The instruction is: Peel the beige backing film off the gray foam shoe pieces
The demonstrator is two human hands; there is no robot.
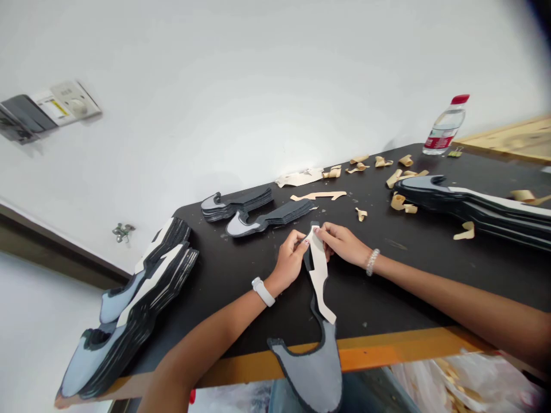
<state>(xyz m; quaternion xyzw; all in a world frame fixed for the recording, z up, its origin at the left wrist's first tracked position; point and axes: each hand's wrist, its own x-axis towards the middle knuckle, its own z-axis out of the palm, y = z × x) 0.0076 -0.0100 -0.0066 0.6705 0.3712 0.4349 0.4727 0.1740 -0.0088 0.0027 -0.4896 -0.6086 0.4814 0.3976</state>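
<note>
The left hand (293, 259) and right hand (344, 244) are together, almost touching, and the fingertips of both pinch the top end of a cream strip (321, 275). The strip lies along a grey-and-black cut piece (306, 373), which runs from the hands toward the person and crosses the orange front edge of the counter (344, 355), so its wide grey end hangs past that edge. A white watch band (262, 291) circles the left wrist and a beaded bracelet (372, 261) the right. Left of the cut piece, across a stretch of bare black surface, two tall stacks (142, 304) of similar pieces lie at the counter's left edge, their grey ends reaching the corner. Beyond the hands, just past the cut piece's top end, two smaller stacks (258, 212) lie side by side near the far edge. Well to the right of the cut piece, a long stack (469, 206) runs off the picture, with open counter between it and the right hand. Curled cream scraps (379, 172) are scattered beyond the cut piece, mostly toward the far edge, where a water bottle (445, 126) stands at the back right. Below the front edge, right of the cut piece, a clear bag (465, 384) holds more scraps.
</note>
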